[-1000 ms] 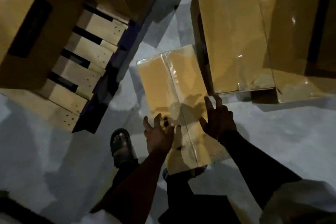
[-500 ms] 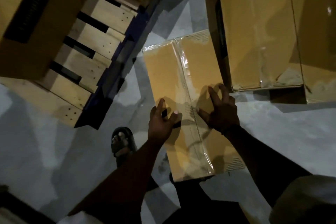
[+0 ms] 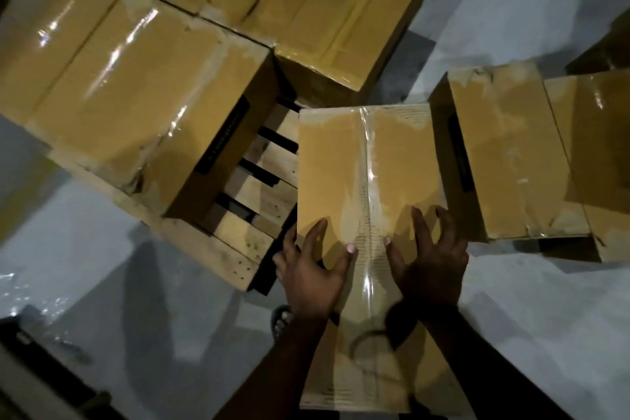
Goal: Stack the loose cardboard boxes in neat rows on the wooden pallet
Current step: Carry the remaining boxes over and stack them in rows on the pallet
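Person holds taped box (image 3: 368, 164) beside wooden pallet (image 3: 259, 191).
Left hand (image 3: 312, 271) grips its left edge; right hand (image 3: 431, 266) clamps its right edge.

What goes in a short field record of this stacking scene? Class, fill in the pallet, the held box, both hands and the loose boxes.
pallet: wooden, partly loaded with stacked boxes
held box: taped, its left edge overlapping the pallet in view
left hand: thumb on top, fingers round the left edge
right hand: fingers spread on top, toward the right edge
loose boxes: two, on the floor at right
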Demonstrator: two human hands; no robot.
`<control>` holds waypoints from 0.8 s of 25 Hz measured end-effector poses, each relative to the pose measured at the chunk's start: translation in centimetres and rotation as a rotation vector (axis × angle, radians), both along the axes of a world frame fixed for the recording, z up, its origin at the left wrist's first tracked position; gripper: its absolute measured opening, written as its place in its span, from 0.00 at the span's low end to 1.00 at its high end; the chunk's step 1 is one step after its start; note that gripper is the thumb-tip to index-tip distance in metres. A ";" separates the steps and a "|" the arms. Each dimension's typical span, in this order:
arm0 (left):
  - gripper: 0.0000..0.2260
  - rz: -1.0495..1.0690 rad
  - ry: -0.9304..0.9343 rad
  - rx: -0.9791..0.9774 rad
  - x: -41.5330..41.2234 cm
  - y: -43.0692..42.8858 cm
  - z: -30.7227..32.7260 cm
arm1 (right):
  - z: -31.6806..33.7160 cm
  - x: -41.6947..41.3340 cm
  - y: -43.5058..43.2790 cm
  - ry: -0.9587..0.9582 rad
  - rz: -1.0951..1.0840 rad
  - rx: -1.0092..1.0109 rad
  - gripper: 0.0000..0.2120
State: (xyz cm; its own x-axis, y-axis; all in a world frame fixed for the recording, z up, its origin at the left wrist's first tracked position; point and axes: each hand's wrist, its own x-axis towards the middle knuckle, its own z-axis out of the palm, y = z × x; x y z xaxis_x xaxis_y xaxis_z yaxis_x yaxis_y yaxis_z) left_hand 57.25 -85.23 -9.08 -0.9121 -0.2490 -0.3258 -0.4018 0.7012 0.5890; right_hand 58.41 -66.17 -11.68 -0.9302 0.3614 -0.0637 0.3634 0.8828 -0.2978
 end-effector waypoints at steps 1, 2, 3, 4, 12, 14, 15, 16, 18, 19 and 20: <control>0.32 -0.037 0.018 -0.016 -1.4 -2.2 0.9 | 0.7 -0.4 -2.3 0.035 -0.024 -0.018 0.36; 0.31 -0.072 0.032 -0.030 -2.8 -4.2 1.7 | 1.2 -0.9 -4.4 0.071 -0.047 -0.039 0.35; 0.31 -0.101 0.045 -0.048 -4.3 -6.1 2.3 | 1.6 -1.4 -6.5 0.103 -0.072 -0.061 0.34; 0.31 -0.123 0.054 -0.070 -5.8 -7.6 2.6 | 1.8 -1.9 -8.4 0.121 -0.098 -0.085 0.34; 0.33 -0.347 -0.034 -0.165 -16.5 -14.3 2.0 | 0.9 -8.8 -16.8 -0.021 -0.255 -0.147 0.35; 0.35 -0.388 -0.056 -0.181 -17.9 -15.5 1.4 | 0.5 -10.1 -17.9 -0.033 -0.254 -0.163 0.34; 0.36 -0.413 -0.060 -0.194 -18.6 -16.2 1.1 | 0.4 -10.7 -18.5 -0.036 -0.255 -0.164 0.33; 0.37 -0.432 -0.065 -0.202 -19.0 -17.0 0.9 | 0.2 -11.0 -19.1 -0.039 -0.254 -0.165 0.33; 0.38 -0.464 -0.078 -0.197 -19.8 -18.3 0.2 | -0.6 -11.4 -20.1 -0.032 -0.247 -0.163 0.33; 0.39 -0.471 -0.084 -0.198 -20.0 -18.9 -0.1 | -1.0 -11.5 -20.7 -0.024 -0.242 -0.155 0.33; 0.39 -0.474 -0.089 -0.203 -20.3 -19.5 -0.4 | -1.4 -11.5 -21.3 -0.027 -0.241 -0.148 0.33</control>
